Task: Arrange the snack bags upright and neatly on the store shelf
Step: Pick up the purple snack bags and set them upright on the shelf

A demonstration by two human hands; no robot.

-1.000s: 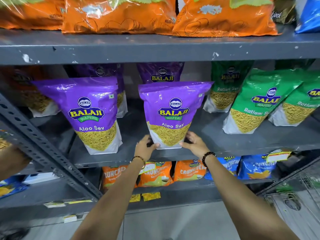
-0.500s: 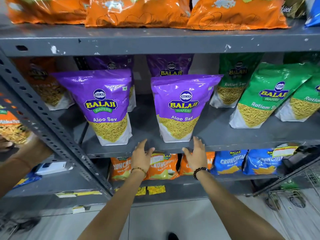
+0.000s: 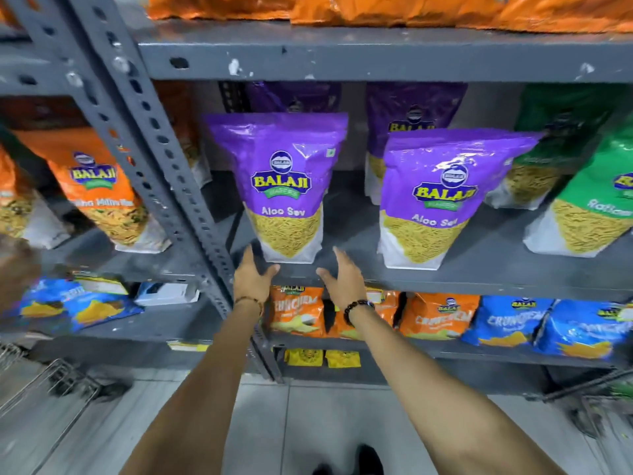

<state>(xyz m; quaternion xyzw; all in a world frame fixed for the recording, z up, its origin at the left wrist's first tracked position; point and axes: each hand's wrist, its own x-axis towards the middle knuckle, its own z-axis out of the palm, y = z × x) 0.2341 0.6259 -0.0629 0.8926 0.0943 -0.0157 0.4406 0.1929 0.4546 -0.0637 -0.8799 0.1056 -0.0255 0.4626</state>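
Two purple Aloo Sev bags stand upright on the grey middle shelf (image 3: 479,269): the left purple bag (image 3: 284,186) and the right purple bag (image 3: 442,200). More purple bags stand behind them. My left hand (image 3: 253,279) is at the shelf's front edge just below the left bag's left corner, fingers spread. My right hand (image 3: 342,279) is open below that bag's right corner. Neither hand holds anything; the left bag's base sits between them.
A slotted grey upright post (image 3: 161,159) slants down left of my hands. Green Ratlami Sev bags (image 3: 589,214) lean at the right, orange bags (image 3: 102,193) at the left. Orange and blue Crunchem bags (image 3: 442,320) fill the lower shelf. Wire baskets stand on the floor at both sides.
My hands let go of the right purple bag and moved left; they are now under the left purple bag. The view has swung left too.
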